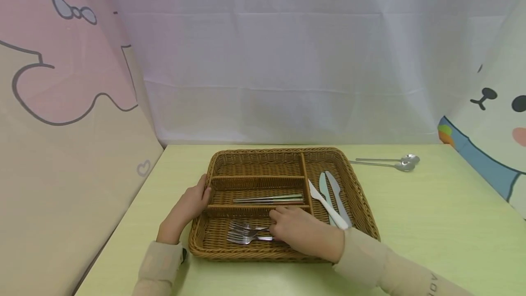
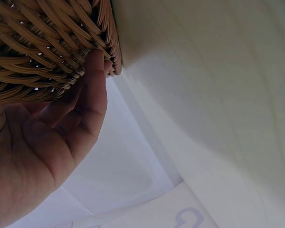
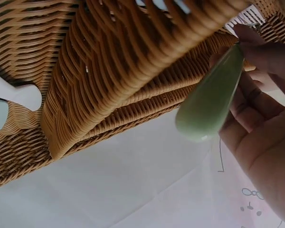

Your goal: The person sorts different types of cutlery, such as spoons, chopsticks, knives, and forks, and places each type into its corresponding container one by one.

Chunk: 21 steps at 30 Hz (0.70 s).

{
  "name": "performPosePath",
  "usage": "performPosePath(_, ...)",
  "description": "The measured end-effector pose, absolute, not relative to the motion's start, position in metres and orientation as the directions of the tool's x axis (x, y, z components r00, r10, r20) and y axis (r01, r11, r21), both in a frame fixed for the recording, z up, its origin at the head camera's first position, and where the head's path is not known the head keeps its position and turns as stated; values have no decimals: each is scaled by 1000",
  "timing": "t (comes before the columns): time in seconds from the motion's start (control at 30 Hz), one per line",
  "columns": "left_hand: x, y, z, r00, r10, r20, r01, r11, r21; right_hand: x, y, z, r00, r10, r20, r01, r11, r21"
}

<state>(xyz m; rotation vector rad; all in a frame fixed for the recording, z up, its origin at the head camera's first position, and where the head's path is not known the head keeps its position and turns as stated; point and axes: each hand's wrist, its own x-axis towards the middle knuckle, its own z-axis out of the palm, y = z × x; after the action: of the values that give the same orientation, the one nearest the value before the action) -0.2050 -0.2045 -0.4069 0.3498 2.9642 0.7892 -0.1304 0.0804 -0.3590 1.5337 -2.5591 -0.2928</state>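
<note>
A brown wicker cutlery basket (image 1: 252,255) with several compartments sits on the table. At its left side, my left hand (image 1: 192,203) grips the rim; in the left wrist view its fingers (image 2: 96,90) press against the woven outer wall. My right hand (image 1: 304,232) is over the front compartment, where metal forks (image 1: 242,236) lie with tines pointing left. The right wrist view shows that hand pinching a fork by the neck of its green handle (image 3: 211,97). Silver chopsticks (image 1: 267,199) lie in the middle compartment. Three knives, including a white one (image 1: 328,205), occupy the right compartment.
Two metal spoons (image 1: 404,166) lie on the pale yellow-green table (image 1: 444,214), to the right of the basket's back corner. Behind the table hangs a white curtain (image 1: 279,67). Cartoon-printed cloths (image 1: 78,86) flank both sides.
</note>
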Motion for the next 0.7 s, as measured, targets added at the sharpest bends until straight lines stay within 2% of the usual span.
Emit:
performPosePath(0.3, -204, -204, -407, -972, 233, 12, 208, 843, 496, -133, 81, -362, -433, -901, -13, -876, 417, 244)
performPosePath(0.7, -205, -204, -407, -973, 232, 12, 207, 842, 499, -133, 81, -365, -425, -904, -44, -875, 398, 276)
